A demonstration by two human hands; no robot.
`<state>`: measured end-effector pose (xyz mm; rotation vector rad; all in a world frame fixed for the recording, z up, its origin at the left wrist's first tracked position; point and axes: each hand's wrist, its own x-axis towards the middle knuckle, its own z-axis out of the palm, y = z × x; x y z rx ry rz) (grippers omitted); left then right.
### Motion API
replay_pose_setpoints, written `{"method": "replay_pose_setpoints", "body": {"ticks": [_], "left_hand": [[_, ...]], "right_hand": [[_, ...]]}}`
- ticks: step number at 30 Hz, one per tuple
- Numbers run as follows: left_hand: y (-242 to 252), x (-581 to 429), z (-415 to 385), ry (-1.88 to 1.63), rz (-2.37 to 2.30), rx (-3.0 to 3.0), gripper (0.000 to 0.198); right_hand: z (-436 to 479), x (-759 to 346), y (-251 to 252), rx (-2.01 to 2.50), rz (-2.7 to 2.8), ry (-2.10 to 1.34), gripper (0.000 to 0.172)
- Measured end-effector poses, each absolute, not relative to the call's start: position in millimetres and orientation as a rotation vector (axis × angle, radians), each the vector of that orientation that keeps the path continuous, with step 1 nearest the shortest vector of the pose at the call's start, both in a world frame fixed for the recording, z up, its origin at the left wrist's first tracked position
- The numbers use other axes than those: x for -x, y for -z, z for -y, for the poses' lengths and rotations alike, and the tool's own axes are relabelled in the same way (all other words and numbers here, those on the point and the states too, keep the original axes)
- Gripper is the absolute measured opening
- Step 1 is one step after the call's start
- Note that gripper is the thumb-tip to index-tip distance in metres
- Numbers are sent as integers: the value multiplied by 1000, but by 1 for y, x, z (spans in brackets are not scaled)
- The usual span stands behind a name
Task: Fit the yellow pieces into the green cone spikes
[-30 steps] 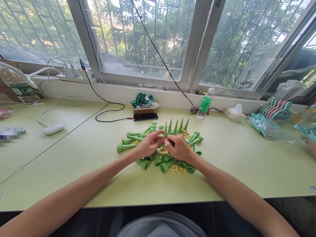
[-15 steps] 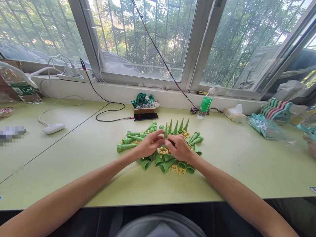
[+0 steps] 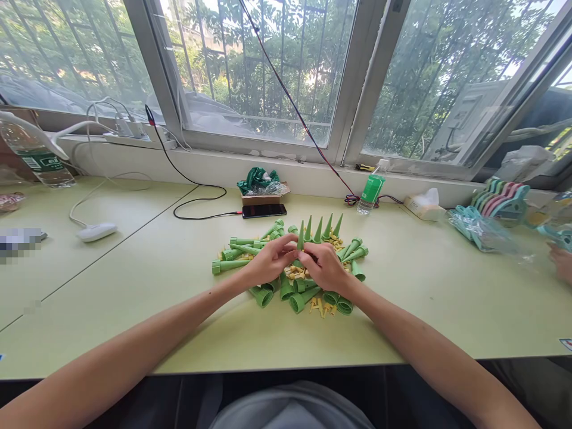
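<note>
My left hand (image 3: 271, 261) and my right hand (image 3: 326, 268) meet over a pile on the table, fingers closed around one green plastic watering spike (image 3: 301, 235) that points upward. Its lower end is hidden by my fingers. Just behind, a row of similar green spikes (image 3: 328, 227) stands upright with tips up. More green spikes (image 3: 302, 300) lie loose on both sides and in front, some showing hollow threaded ends. Small yellow plastic pieces (image 3: 320, 306) are scattered among them, partly under my hands.
Behind the pile are a phone (image 3: 263, 211) on a cable, a small cardboard box (image 3: 264, 198) and a water bottle (image 3: 372, 189). A tissue pack (image 3: 424, 205) and bagged turquoise items (image 3: 476, 229) are to the right. Another person's hand (image 3: 561, 261) shows at the right edge.
My hands and the spike between them stay almost still. At the right edge, the other person's hand has come slightly further into view.
</note>
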<state>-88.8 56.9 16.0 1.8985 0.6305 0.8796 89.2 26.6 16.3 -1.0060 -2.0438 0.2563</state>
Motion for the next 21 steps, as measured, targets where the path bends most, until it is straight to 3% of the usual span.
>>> {"method": "replay_pose_setpoints", "body": {"ticks": [21], "left_hand": [[-22,86,-55,-976,-667,-1881,25]], "right_hand": [[-32,-90,-18,1057,1945,-173,41]]}}
